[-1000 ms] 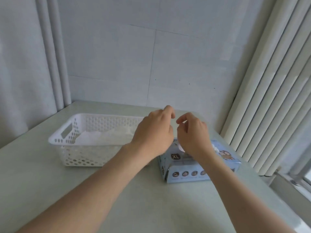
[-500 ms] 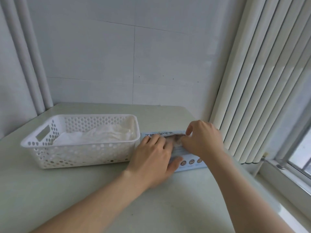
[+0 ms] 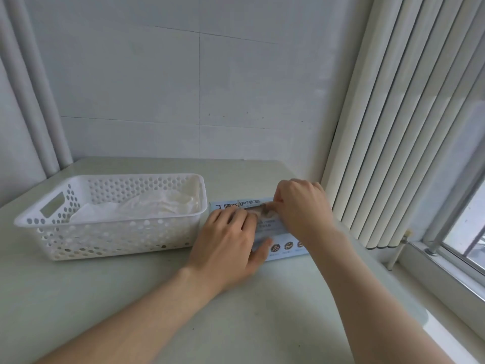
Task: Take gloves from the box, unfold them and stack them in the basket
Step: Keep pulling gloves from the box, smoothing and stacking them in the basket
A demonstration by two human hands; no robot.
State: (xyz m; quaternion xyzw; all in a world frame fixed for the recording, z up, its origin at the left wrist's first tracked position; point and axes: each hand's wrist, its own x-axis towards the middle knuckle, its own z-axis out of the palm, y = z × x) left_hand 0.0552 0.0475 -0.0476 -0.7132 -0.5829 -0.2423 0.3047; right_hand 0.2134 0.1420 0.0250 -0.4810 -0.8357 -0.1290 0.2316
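Now the left hand (image 3: 228, 243) lies flat on the blue box (image 3: 287, 247), fingers straight on its top and thumb against its front. The right hand (image 3: 301, 206) curls its fingers at the box's top opening; whether they pinch anything I cannot tell. The box sits near the table's (image 3: 236, 316) right edge, just beside the white basket (image 3: 115, 219), which holds white gloves (image 3: 157, 206).

L hand (image 3: 228, 245) flat on box (image 3: 285, 248); R hand (image 3: 301, 206) curled at box opening.
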